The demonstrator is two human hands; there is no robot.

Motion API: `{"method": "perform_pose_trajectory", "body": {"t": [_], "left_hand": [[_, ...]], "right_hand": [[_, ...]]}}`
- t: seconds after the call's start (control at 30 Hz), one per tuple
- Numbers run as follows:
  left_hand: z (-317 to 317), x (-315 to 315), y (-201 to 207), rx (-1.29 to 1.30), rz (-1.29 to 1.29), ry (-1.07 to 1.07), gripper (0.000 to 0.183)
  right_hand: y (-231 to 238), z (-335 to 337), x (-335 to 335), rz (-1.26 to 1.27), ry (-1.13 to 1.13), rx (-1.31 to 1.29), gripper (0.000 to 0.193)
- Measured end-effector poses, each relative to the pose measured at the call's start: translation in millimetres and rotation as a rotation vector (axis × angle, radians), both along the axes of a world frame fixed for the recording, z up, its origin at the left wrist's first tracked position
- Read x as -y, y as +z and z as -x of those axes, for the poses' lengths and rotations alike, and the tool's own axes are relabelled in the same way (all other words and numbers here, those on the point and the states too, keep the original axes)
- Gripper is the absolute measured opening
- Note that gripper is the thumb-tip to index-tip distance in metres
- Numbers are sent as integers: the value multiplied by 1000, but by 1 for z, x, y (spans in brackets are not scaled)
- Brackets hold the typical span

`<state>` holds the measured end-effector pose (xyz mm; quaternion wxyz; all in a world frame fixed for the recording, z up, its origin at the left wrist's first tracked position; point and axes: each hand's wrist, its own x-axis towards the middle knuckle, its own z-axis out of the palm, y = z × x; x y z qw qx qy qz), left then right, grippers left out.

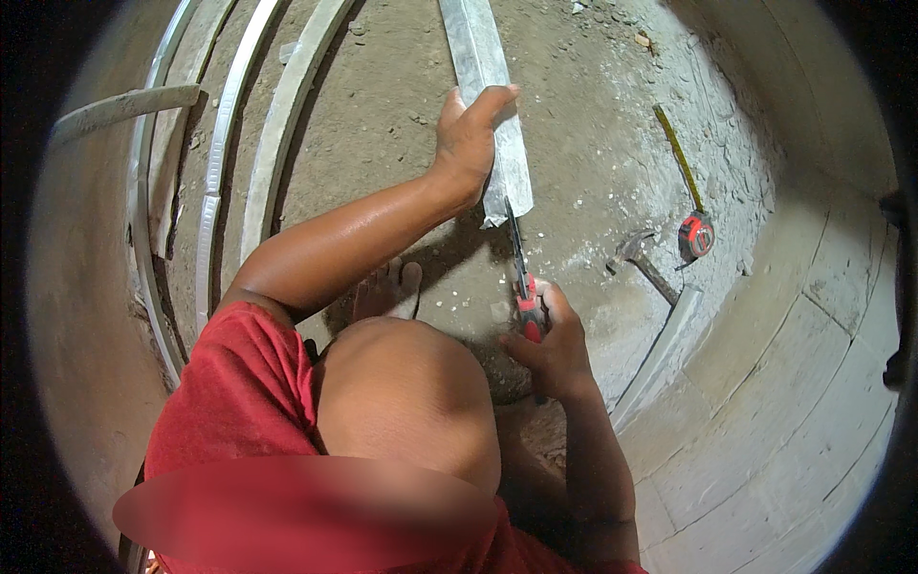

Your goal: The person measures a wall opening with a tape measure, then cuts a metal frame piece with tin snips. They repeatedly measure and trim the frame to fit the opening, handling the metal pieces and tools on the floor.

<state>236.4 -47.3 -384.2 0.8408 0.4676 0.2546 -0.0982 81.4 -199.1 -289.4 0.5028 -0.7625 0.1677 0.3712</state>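
Head view: left hand [469, 141] curled round metal profile [486, 59]; right hand [557, 342] clenching red snips [524, 288].

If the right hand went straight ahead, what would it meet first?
Likely the grey metal piece: the red-handled snips in the right hand overlap its near end in view, though depth is unclear.

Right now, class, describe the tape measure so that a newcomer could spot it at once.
From the pale wall on the right, move left onto the dusty floor. There, right of the hammer, lies the tape measure. Unlike its neighbours, it has a red case with a yellow strip sticking out.
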Motion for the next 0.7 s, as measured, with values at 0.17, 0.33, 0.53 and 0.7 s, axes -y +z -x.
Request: {"method": "perform_pose_trajectory", "body": {"t": [0.17, 0.33, 0.53, 0.7], "left_hand": [[-2, 2, -6, -37, -124, 14, 47], [-4, 3, -6, -39, -319, -38, 58], [-4, 5, -5, -42, -396, 10, 45], [-6, 3, -3, -45, -429, 8, 51]], "right_hand": [[-1, -1, -3, 15, 17, 16, 55], [-3, -6, -5, 14, 25, -11, 52], [-7, -8, -3, -9, -46, -37, 48], [-15, -6, 1, -8, 13, 68, 45]]}}
